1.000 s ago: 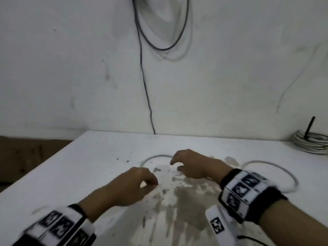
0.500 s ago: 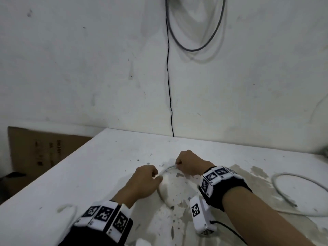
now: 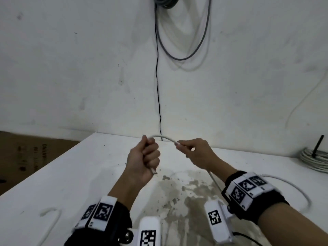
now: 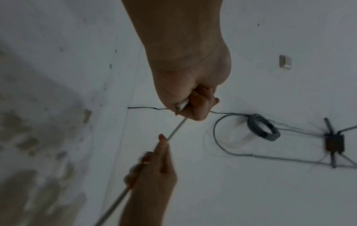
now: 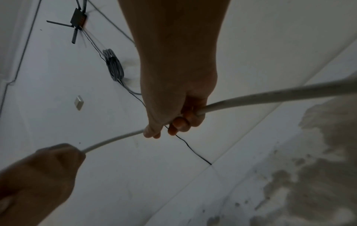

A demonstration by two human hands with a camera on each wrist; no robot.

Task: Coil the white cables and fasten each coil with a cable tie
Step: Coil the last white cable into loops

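The wall (image 3: 88, 68) rises behind the white table (image 3: 71, 174), a grey cable bundle (image 3: 315, 159) lying at its 3 o'clock edge. Above the table, the left hand (image 3: 143, 157) fists the white cable (image 3: 164, 137) near its end; the right hand (image 3: 195, 153), at its 3 o'clock, pinches the same cable, which trails down onto the table

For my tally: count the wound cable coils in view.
2. One white coil lies at the table's far right edge; one grey coil hangs high on the wall. More may lie outside the frame.
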